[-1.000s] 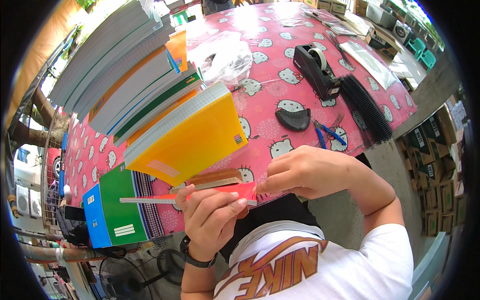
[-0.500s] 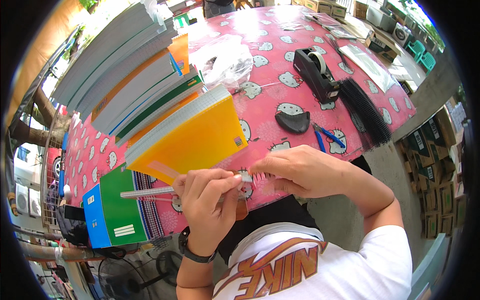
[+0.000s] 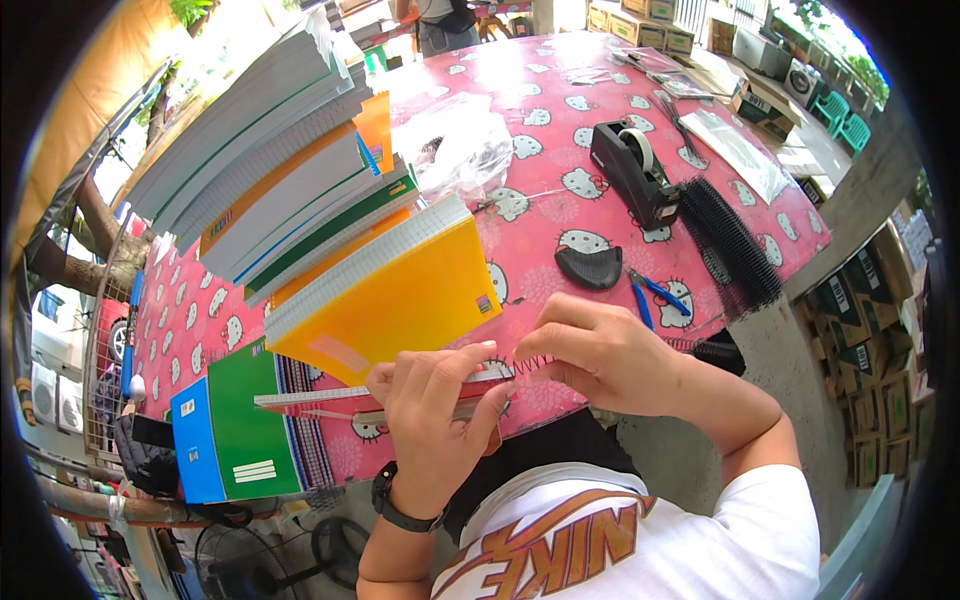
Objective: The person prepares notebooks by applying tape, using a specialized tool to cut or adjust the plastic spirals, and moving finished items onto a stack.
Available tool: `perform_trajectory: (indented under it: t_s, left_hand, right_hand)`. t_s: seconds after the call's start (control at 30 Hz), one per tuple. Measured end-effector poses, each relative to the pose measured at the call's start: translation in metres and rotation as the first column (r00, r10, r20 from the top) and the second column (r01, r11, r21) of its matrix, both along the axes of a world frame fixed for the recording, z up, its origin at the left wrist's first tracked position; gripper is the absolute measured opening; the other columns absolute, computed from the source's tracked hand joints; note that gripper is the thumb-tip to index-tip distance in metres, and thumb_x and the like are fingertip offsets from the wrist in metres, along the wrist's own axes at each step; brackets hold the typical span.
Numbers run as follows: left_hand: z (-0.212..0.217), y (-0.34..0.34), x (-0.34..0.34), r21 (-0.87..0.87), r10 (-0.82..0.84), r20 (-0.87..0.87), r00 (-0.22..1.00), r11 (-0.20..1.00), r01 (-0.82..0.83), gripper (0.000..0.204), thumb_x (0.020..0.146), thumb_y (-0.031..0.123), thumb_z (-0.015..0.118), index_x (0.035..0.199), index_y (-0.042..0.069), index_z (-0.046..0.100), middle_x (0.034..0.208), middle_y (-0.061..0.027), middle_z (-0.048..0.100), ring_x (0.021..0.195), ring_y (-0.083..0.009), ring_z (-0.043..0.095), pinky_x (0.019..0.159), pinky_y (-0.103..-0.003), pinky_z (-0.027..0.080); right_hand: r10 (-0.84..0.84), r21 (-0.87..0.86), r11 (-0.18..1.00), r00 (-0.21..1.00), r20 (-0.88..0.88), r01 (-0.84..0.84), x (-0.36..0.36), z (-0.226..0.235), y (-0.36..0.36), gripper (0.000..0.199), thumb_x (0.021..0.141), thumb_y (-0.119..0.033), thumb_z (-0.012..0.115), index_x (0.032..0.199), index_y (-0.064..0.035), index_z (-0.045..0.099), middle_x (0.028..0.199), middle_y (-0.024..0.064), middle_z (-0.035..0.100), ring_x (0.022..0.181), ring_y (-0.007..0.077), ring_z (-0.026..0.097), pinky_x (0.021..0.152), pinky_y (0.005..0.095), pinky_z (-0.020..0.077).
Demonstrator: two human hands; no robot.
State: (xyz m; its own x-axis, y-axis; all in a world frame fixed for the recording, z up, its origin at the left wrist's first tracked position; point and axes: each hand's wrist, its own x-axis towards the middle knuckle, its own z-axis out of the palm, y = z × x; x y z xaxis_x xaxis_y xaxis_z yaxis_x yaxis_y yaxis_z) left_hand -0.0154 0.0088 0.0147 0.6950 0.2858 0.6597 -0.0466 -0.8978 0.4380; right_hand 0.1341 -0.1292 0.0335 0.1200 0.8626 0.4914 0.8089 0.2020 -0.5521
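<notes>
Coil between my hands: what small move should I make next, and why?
Perhaps twist the coil gently toward the notebook with your right hand: a short length shows between that hand and the notebook's near end, and your left hand holds the notebook close to there.

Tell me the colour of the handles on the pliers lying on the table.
The pliers' handles are blue, best seen in the head view.
</notes>
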Motion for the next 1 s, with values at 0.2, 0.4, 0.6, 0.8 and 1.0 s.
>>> perform_trajectory:
  t_s: [0.2, 0.4, 0.6, 0.8, 1.0]
  left_hand:
    - [0.002, 0.0, -0.003, 0.061, -0.021, -0.096, 0.995, 0.998, 0.027, 0.021, 0.075, 0.019, 0.072, 0.093, 0.013, 0.064, 0.085, -0.0004, 0.06, 0.082, -0.0193, 0.055, 0.078, -0.035, 0.03]
    - [0.004, -0.006, -0.001, 0.035, -0.013, -0.16, 0.987, 0.999, 0.019, 0.015, 0.078, 0.023, 0.069, 0.088, 0.014, 0.062, 0.084, 0.0001, 0.059, 0.082, -0.0196, 0.054, 0.079, -0.038, 0.029]
    - [0.009, 0.0, -0.009, -0.006, -0.053, -0.154, 0.987, 0.999, 0.053, 0.02, 0.074, 0.027, 0.073, 0.085, 0.015, 0.063, 0.08, 0.0029, 0.062, 0.079, -0.0184, 0.055, 0.077, -0.036, 0.031]
    - [0.01, 0.005, -0.012, -0.094, -0.15, -0.148, 0.978, 0.986, 0.137, 0.015, 0.076, 0.023, 0.072, 0.084, 0.013, 0.064, 0.081, 0.0012, 0.065, 0.076, -0.019, 0.057, 0.075, -0.034, 0.035]
    - [0.004, 0.006, -0.004, 0.011, -0.105, -0.151, 0.983, 0.994, 0.108, 0.019, 0.076, 0.024, 0.07, 0.088, 0.015, 0.059, 0.082, 0.0029, 0.06, 0.081, -0.0172, 0.056, 0.076, -0.033, 0.035]
  right_hand:
    - [0.055, -0.152, 0.985, 0.978, -0.199, -0.087, 0.002, -0.004, -0.001, 0.022, 0.085, -0.01, 0.061, 0.106, -0.0042, 0.058, 0.086, 0.0144, 0.065, 0.075, 0.0315, 0.064, 0.065, 0.0381, 0.0514]
    - [-0.767, -0.408, 0.385, 0.533, 0.358, 0.828, 0.111, -0.082, -0.009, 0.07, 0.079, -0.054, 0.063, 0.123, -0.0026, 0.046, 0.086, 0.0187, 0.066, 0.079, 0.03, 0.067, 0.07, 0.0376, 0.0521]
    - [-0.714, -0.358, 0.336, 0.483, 0.506, 0.871, 0.103, -0.153, 0.011, 0.093, 0.067, -0.071, 0.061, 0.127, -0.0028, 0.041, 0.113, 0.0187, 0.053, 0.11, 0.0326, 0.048, 0.085, 0.0492, 0.0431]
    - [-0.734, -0.301, 0.506, 0.587, 0.34, 0.808, 0.114, -0.149, 0.01, 0.067, 0.07, -0.055, 0.069, 0.116, -0.009, 0.055, 0.114, 0.0191, 0.05, 0.109, 0.0329, 0.045, 0.088, 0.0503, 0.0395]
    - [-0.659, -0.148, 0.752, 0.724, -0.205, 0.643, 0.107, -0.105, -0.04, 0.067, 0.073, -0.04, 0.073, 0.125, -0.0063, 0.046, 0.116, 0.0192, 0.048, 0.109, 0.0345, 0.046, 0.095, 0.0431, 0.0368]
